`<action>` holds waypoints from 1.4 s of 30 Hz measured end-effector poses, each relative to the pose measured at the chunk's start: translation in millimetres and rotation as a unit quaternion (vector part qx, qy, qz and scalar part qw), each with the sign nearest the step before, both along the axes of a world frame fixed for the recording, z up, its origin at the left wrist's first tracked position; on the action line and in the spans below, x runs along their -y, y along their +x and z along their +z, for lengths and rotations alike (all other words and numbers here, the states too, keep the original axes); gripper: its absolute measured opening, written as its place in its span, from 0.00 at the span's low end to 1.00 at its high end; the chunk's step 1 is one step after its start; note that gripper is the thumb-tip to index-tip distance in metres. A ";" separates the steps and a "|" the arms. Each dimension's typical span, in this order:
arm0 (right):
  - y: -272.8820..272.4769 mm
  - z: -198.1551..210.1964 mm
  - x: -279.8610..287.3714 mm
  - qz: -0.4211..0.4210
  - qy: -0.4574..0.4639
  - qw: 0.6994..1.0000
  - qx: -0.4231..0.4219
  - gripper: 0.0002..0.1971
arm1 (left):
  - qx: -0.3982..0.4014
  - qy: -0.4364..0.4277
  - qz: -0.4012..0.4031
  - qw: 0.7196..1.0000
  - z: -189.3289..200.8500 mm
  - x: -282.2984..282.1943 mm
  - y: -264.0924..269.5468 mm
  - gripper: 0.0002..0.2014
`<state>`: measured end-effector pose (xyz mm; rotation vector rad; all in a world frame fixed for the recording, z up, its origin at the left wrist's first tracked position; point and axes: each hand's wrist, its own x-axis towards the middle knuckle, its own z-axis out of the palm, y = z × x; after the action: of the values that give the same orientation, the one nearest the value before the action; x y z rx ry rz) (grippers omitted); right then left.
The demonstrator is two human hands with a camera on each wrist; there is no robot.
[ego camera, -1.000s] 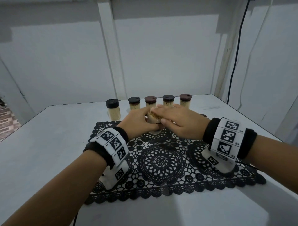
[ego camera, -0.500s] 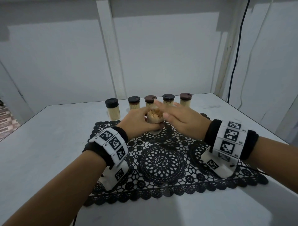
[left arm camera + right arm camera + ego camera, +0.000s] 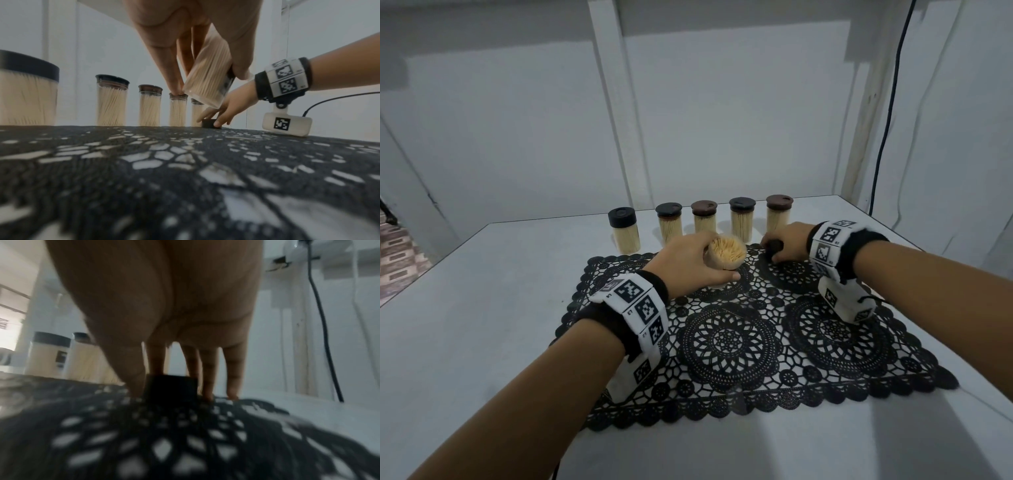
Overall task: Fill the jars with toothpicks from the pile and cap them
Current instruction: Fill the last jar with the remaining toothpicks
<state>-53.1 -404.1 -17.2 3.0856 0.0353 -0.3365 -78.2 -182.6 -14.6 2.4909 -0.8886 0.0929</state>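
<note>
My left hand (image 3: 690,263) grips an uncapped clear jar (image 3: 724,255) packed with toothpicks, tilted and lifted slightly off the black lace mat (image 3: 739,346); the left wrist view shows the jar (image 3: 207,81) between thumb and fingers. My right hand (image 3: 786,241) reaches to the mat's far right part and pinches a small dark cap (image 3: 774,247) that lies on the mat. In the right wrist view the cap (image 3: 171,388) sits between thumb and fingers (image 3: 207,378). No loose toothpick pile shows.
Several capped jars full of toothpicks stand in a row behind the mat, from the black-lidded one (image 3: 624,233) on the left to the brown-lidded one (image 3: 779,214) on the right. A black cable (image 3: 887,113) hangs down the right wall. The grey table (image 3: 465,325) surrounds the mat.
My right hand left the top of the open jar and moved right to the dark cap on the mat. The left hand keeps hold of the jar.
</note>
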 end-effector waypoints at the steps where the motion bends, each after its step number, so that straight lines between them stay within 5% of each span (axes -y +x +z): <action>1: -2.1 2.3 -3.0 0.004 0.010 1.000 0.010 0.24 | 0.003 0.003 -0.001 1.000 0.1 0.1 -0.7 0.33; 4: -16.7 15.2 -17.8 0.022 0.131 0.990 0.048 0.22 | 0.004 -0.004 0.000 1.000 0.6 -0.5 -1.2 0.33; 8: -49.6 31.1 -39.3 0.042 0.404 0.900 0.159 0.17 | -0.003 -0.033 0.001 0.999 1.2 -1.0 0.1 0.29; 13: -74.7 24.4 -55.4 0.162 0.323 0.900 0.245 0.23 | -0.004 -0.059 0.009 0.998 0.0 -0.1 0.6 0.23; 18: -75.4 12.7 -58.5 0.167 0.350 0.882 0.268 0.24 | -0.001 -0.107 -0.009 0.994 1.6 1.4 -3.9 0.25; 21: -78.8 18.5 -62.0 0.117 0.506 0.819 0.246 0.20 | -0.018 -0.171 -0.015 0.985 6.0 2.3 -7.3 0.25; 24: -79.2 22.1 -64.0 -0.004 0.665 0.736 0.127 0.23 | -0.124 -0.270 -0.058 0.953 15.6 0.9 -10.1 0.25; 27: -78.9 21.7 -66.8 -0.042 0.732 0.680 0.005 0.30 | -0.231 -0.382 -0.083 0.891 21.7 1.9 -13.9 0.21; 29: -78.8 20.6 -69.0 -0.022 0.754 0.655 0.027 0.27 | -0.223 -0.418 -0.075 0.878 23.8 5.8 -16.7 0.18; 36: -84.5 24.4 -59.0 -0.037 0.724 0.683 0.087 0.28 | -0.219 -0.457 -0.077 0.859 27.1 25.5 -24.3 0.11; 42: -81.6 50.2 -39.4 -0.087 0.690 0.693 0.187 0.28 | -0.033 -0.286 -0.009 0.958 15.5 57.5 -3.2 0.29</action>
<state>-134.7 -364.7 33.0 4.5792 -0.0456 0.7374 -81.4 -240.1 0.9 1.9337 -0.7279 0.2246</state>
